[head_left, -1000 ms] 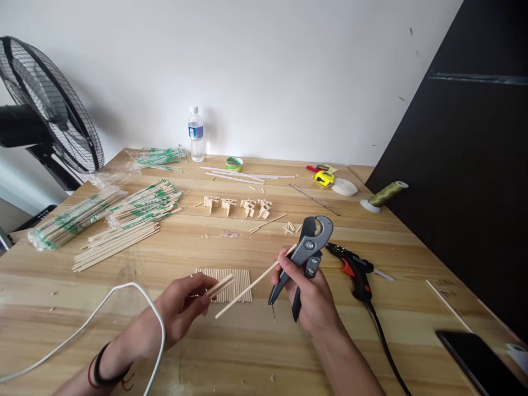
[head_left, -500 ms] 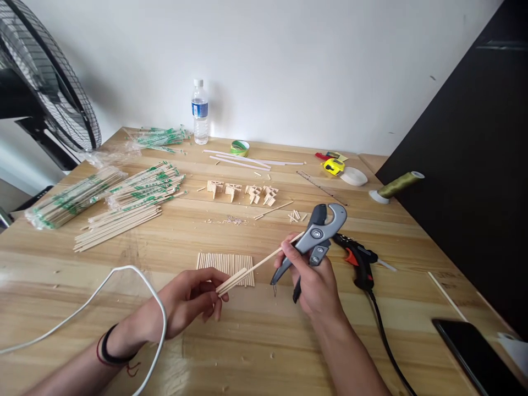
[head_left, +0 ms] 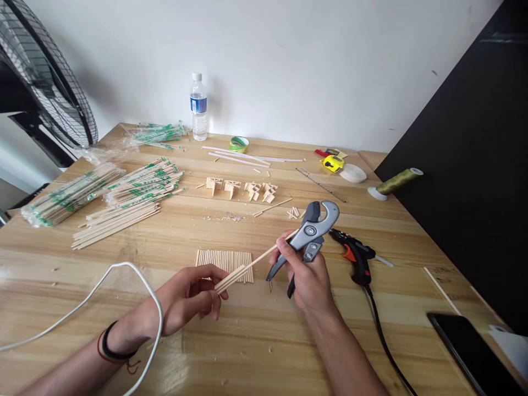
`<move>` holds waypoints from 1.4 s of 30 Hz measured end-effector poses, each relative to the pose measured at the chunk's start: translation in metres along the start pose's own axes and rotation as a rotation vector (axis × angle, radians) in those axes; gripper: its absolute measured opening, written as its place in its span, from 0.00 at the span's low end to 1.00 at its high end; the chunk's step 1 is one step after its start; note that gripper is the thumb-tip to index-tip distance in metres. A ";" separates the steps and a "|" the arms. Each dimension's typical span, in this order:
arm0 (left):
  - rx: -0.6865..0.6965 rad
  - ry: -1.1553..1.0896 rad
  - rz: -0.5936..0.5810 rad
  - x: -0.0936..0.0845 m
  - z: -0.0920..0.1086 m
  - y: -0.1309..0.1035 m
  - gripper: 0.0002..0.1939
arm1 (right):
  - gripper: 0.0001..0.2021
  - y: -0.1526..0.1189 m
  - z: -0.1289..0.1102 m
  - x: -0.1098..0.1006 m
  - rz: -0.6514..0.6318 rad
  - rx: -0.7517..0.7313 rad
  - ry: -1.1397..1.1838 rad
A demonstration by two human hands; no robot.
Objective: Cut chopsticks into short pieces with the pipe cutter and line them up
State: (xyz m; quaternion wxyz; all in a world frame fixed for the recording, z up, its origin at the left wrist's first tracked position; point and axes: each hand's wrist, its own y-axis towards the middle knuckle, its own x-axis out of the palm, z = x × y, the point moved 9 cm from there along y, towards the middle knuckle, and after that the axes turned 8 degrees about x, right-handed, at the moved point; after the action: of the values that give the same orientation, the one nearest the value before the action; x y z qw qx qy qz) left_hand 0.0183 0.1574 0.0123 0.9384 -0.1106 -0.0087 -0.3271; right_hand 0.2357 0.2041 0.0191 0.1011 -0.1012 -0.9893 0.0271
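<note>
My left hand (head_left: pixel 187 300) is closed on a few thin wooden sticks (head_left: pixel 231 279), two short ones and a longer one reaching up to the right. In my right hand (head_left: pixel 307 278) is a grey ratchet pipe cutter (head_left: pixel 317 228) with its hooked jaw pointing up and away. The thumb and index finger of that hand also pinch the long stick (head_left: pixel 266 254), whose far end runs behind the cutter. Beyond my left fingers, a row of short cut sticks (head_left: pixel 225 258) lies side by side on the table, partly covered by the hand.
Small stick assemblies (head_left: pixel 231 188) stand mid-table. Packaged chopsticks (head_left: pixel 142 184) lie left, near a fan (head_left: pixel 58 77). A water bottle (head_left: pixel 199 110) is at the wall. Right are a glue gun (head_left: pixel 358 258), tape measure (head_left: pixel 332 163), thread spool (head_left: pixel 398 182) and phone (head_left: pixel 470 352). A white cable (head_left: pixel 93 297) crosses the left forearm.
The cutter and my right hand have shifted slightly left in view, along with a small camera shift. Both hands keep the same hold.
</note>
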 end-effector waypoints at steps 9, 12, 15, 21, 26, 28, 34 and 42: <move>-0.026 0.021 0.034 -0.002 -0.011 0.005 0.15 | 0.12 -0.003 0.003 0.003 -0.011 0.005 -0.003; 0.005 0.051 0.032 -0.003 -0.009 0.004 0.14 | 0.11 -0.004 0.000 0.005 -0.037 0.005 -0.025; 0.043 0.092 0.063 -0.009 -0.004 0.003 0.14 | 0.11 -0.007 -0.010 0.002 -0.032 -0.052 -0.129; 0.120 0.211 0.242 -0.032 0.012 -0.004 0.17 | 0.10 -0.018 -0.042 -0.003 0.059 -0.329 -0.571; 0.222 0.248 0.316 -0.034 0.023 -0.008 0.17 | 0.13 -0.027 -0.042 0.019 -0.046 -0.515 -0.795; 0.267 0.270 0.330 -0.033 0.027 -0.009 0.16 | 0.17 -0.031 -0.038 0.029 -0.098 -0.558 -0.806; 0.373 0.376 0.307 -0.024 0.036 -0.012 0.12 | 0.23 -0.042 -0.034 0.047 -0.151 -0.672 -0.800; 0.462 0.414 0.297 -0.012 0.042 -0.016 0.13 | 0.20 -0.052 -0.036 0.061 -0.132 -0.789 -0.875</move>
State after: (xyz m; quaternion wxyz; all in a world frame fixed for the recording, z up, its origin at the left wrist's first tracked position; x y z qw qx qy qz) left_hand 0.0016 0.1613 0.0552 0.9580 0.1735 0.1244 -0.1917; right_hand 0.1741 0.1671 0.0705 -0.3598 -0.0488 -0.8786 -0.3102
